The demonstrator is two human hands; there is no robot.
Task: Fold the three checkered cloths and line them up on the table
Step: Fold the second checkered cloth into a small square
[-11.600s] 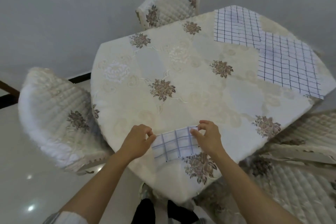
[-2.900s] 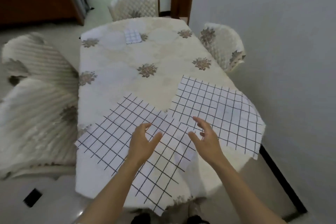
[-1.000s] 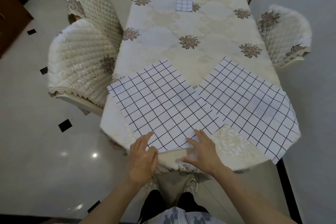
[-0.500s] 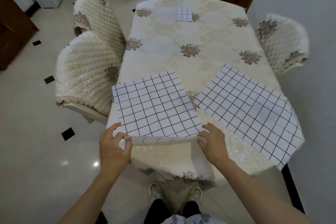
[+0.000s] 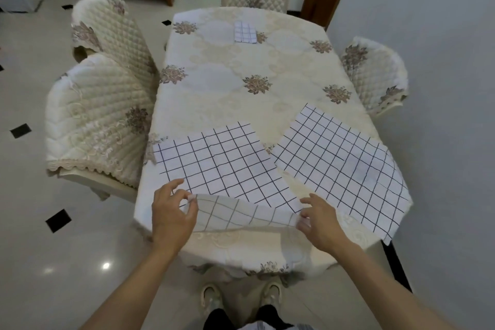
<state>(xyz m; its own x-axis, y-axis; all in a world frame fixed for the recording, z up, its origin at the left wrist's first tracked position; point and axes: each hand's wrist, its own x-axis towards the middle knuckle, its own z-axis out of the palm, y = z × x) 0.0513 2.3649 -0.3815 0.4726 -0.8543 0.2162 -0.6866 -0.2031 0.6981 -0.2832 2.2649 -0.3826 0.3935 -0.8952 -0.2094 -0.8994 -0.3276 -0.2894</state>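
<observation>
Higher now lifts the near hem of the thin grid-checked cloth (image 5: 219, 163); left hand (image 5: 171, 211) and right hand (image 5: 318, 220) pinch its corners, far half flat on the embroidered table (image 5: 227, 83).

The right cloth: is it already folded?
No, the right cloth lies spread flat, with one corner hanging past the table edge.

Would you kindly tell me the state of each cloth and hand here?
far checkered cloth: folded, flat on the table.
near checkered cloth: unfolded, near edge lifted.
right checkered cloth: unfolded, flat, corner overhanging the table.
left hand: pinches the near checkered cloth's left corner.
right hand: pinches its right corner.
</observation>
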